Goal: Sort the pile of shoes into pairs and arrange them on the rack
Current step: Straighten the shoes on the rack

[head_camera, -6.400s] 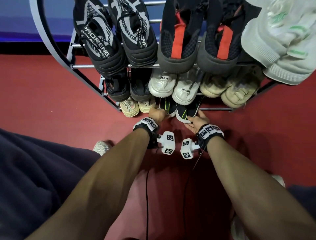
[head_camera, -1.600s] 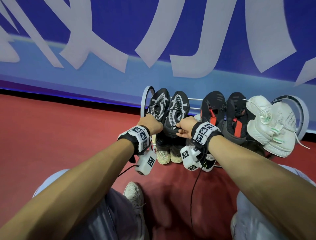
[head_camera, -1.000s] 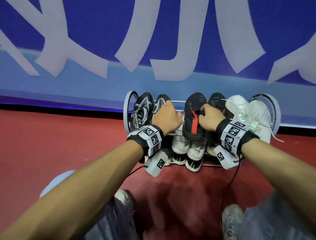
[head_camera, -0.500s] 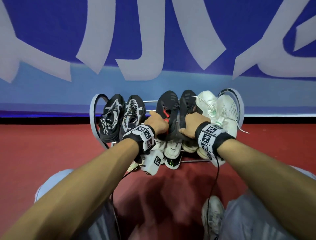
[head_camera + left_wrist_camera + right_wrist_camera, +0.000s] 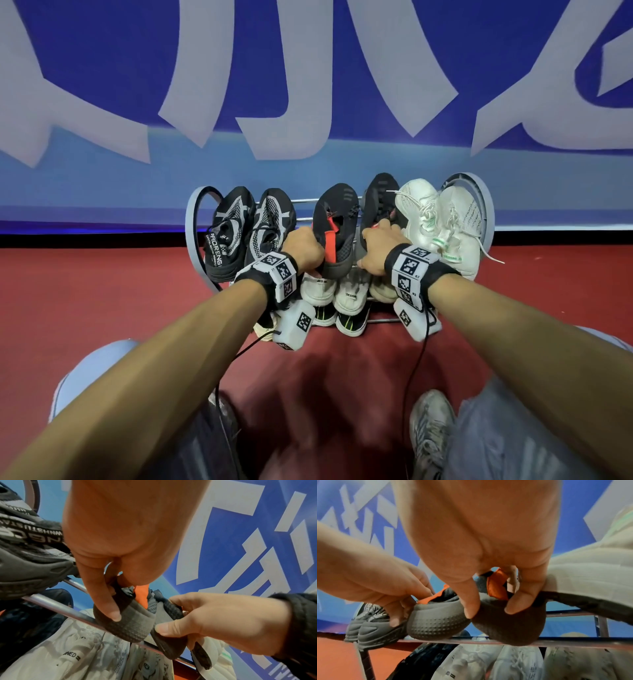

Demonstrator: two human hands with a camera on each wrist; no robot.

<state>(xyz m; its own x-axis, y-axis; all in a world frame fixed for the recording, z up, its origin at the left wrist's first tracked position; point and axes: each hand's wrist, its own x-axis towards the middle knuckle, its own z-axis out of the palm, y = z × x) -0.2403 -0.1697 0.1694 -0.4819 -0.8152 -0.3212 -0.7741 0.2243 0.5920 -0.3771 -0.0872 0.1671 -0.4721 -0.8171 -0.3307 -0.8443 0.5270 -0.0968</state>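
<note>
On the rack's (image 5: 191, 236) top bar, wrist views show each hand (image 5: 109, 555) (image 5: 488, 561) pinching one black shoe's toe (image 5: 126, 622) (image 5: 508, 626); overhead, six shoes there.

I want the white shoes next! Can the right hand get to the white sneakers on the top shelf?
Probably yes. The white sneakers sit right beside the right hand, nothing between, but it grips a black shoe and must let go first.

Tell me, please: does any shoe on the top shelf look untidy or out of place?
Only one small thing: a loose lace trails from the white pair past the rack's right hoop. The black-and-orange pair, one heel in each hand, sits side by side.
</note>
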